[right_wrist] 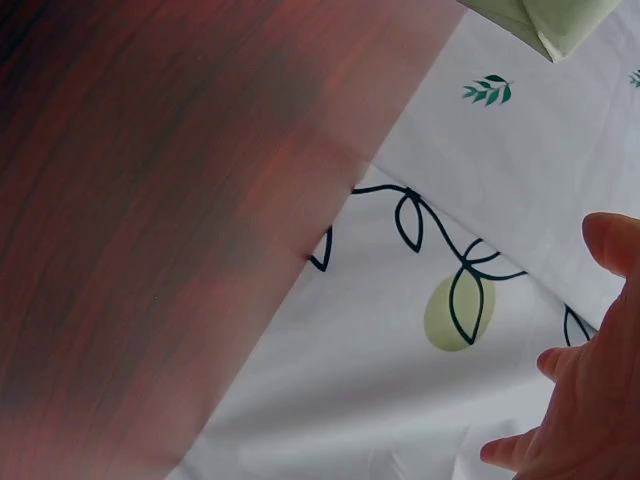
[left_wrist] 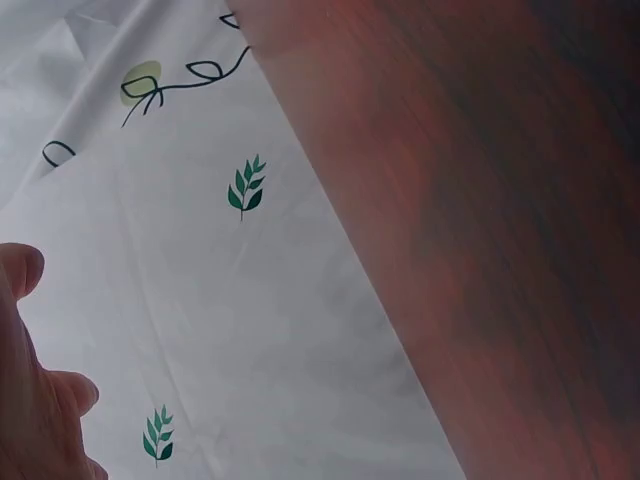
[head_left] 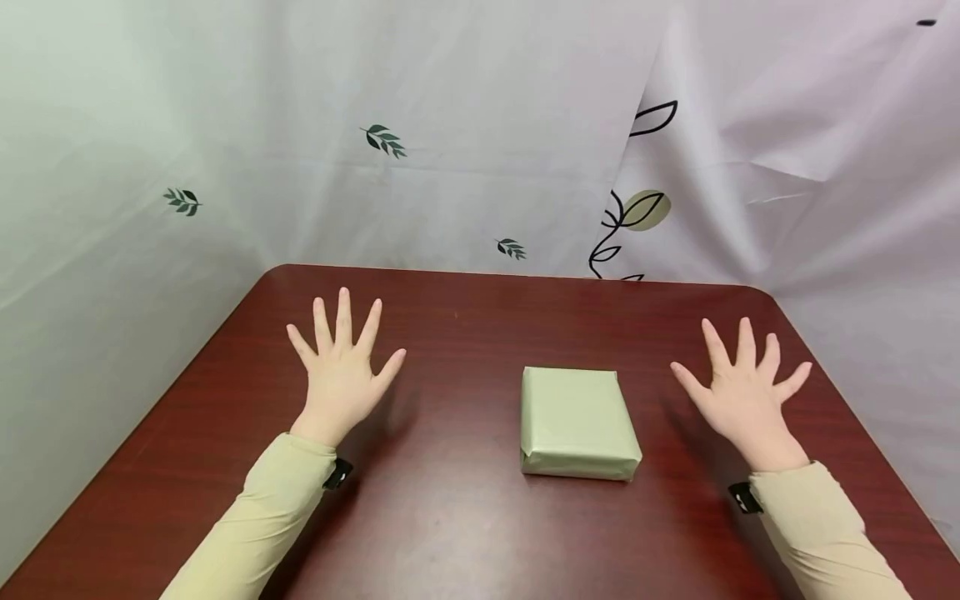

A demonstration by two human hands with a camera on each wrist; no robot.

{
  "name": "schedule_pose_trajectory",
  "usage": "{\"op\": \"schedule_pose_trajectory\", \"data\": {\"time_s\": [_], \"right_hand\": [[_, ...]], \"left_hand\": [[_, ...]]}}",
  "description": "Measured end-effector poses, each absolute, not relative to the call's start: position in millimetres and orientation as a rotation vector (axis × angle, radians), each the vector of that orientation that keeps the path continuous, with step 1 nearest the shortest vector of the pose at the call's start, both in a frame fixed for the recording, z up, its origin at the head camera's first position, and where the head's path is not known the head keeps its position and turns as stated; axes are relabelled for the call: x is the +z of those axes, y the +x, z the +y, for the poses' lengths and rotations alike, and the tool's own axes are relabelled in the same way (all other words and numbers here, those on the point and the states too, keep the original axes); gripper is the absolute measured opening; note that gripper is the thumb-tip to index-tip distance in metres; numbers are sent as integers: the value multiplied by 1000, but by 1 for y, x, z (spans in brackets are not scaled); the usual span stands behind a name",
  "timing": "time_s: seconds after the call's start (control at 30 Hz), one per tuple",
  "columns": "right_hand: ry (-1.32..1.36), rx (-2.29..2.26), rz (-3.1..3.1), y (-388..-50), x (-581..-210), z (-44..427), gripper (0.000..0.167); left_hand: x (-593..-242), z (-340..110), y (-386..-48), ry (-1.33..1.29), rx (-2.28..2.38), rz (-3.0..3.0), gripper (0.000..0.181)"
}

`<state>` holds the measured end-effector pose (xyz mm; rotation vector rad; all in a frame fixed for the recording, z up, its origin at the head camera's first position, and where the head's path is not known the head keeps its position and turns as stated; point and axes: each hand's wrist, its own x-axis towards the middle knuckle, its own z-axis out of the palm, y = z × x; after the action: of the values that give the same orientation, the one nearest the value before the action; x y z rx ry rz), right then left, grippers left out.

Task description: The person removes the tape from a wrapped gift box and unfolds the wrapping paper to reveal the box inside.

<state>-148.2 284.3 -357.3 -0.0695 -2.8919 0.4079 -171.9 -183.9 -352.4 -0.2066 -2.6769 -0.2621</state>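
A flat square box wrapped in pale green paper lies on the dark red wooden table, right of centre. To its left, my left hand is held palm down with fingers straight and spread, touching nothing. My right hand, on the box's other side, is spread the same way and holds nothing. Both hands seem raised, with shadows on the wood beside them. A corner of the wrapped box shows at the top of the right wrist view. Part of my left hand appears at the left wrist view's edge.
A whitish curtain printed with leaves hangs behind the table and along both sides. The tabletop has rounded far corners. Each wrist has a small black device, the left and the right, by the pale sleeve cuffs.
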Motion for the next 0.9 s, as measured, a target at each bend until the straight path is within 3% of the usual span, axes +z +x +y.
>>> {"op": "schedule_pose_trajectory", "data": {"time_s": [0.53, 0.9], "right_hand": [[-2, 417, -2855, -151, -354, 278, 76], [177, 447, -2807, -146, -353, 256, 71]], "left_hand": [[-355, -170, -170, -261, -268, -2683, 73], [-354, -118, -167, -428, -260, -2698, 73]]}}
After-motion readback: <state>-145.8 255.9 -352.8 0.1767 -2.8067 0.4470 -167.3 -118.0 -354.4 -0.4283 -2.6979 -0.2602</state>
